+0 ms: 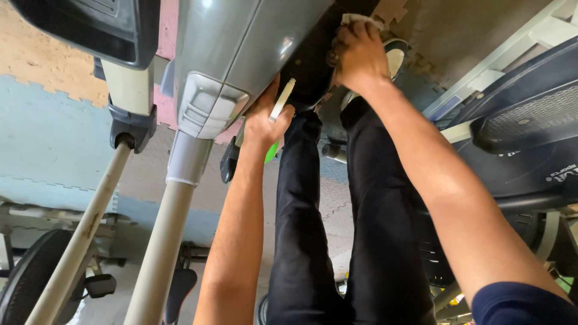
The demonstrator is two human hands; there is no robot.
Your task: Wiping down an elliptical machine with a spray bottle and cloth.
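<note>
Two hands engaged: cloth [361, 19] gripped by right hand [356, 55], wiping in hand; green spray bottle [274, 129] clasped by left hand [264, 123]; fresh panel [241, 48] likely called for.

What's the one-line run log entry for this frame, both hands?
left hand: holds green spray bottle beside grey machine housing | right hand: presses white cloth on dark panel | view: upside down

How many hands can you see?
2. The left hand grips a white and green bottle beside the grey machine. The right hand presses a white cloth higher up.
</note>
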